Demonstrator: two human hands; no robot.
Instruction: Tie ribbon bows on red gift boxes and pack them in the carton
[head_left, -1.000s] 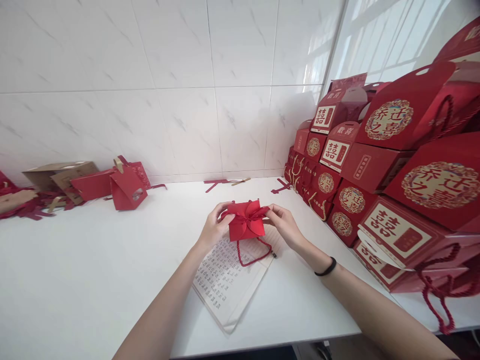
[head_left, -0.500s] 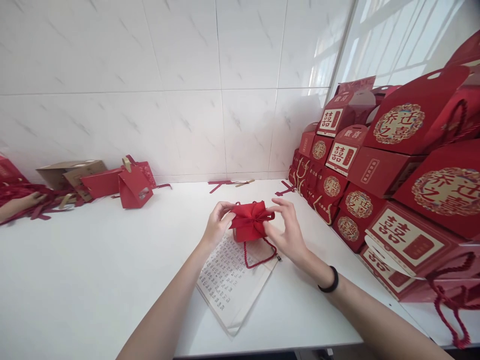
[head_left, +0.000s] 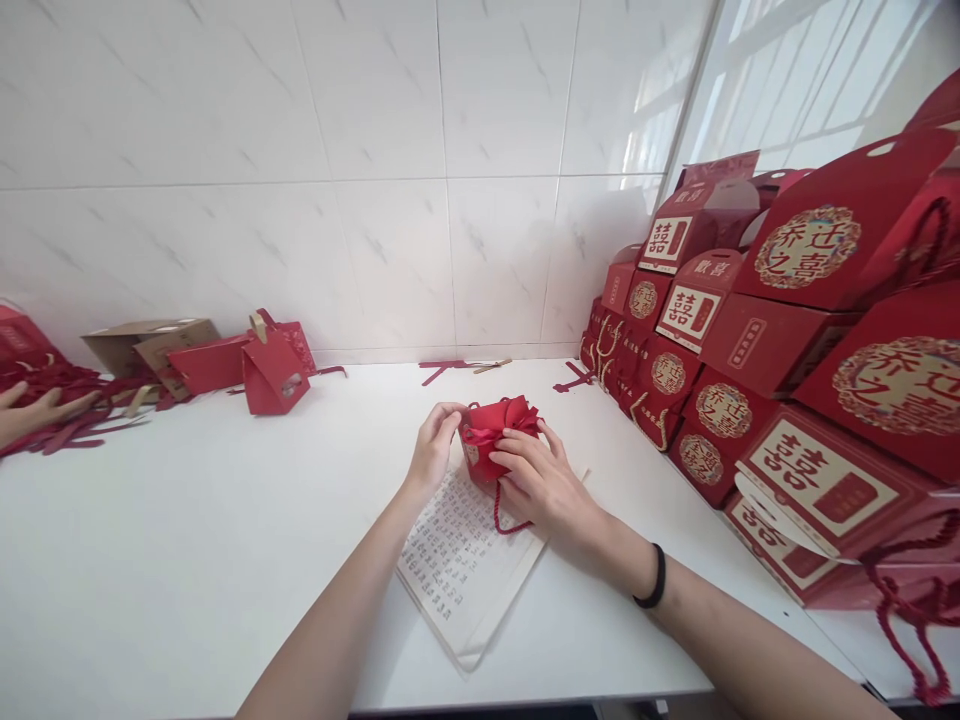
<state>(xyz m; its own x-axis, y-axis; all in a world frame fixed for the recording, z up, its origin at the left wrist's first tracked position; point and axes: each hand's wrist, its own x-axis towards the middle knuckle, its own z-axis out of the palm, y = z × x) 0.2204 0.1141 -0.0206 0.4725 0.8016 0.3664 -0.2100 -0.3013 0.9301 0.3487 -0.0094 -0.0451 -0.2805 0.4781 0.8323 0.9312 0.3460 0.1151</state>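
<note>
A small red gift box (head_left: 477, 462) with a red ribbon bow (head_left: 491, 425) on its top is between my hands. My left hand (head_left: 435, 445) pinches the box's left upper edge between thumb and fingers. Curled over the front and right side is my right hand (head_left: 544, 485), its fingers against the bow and its thumb partly hidden. A twisted red cord handle (head_left: 504, 525) hangs out from the box's front. Beneath lies a sheaf of paper (head_left: 457, 570) covered in handwritten characters; the box and my right hand cover its upper part.
Stacked red boxes (head_left: 731, 410) fill the right side. Ribbon scraps (head_left: 450, 366) lie along the wall. Toward the left stand a small red house-shaped box (head_left: 271, 375) and a brown carton (head_left: 150, 345). Another person's hand (head_left: 37, 412) reaches over a pile of red ribbons (head_left: 64, 385).
My right hand has come down from beside the bow onto the box's front and right. The box has turned, showing its left side. The other person's hand has drawn back left with fingers spread.
</note>
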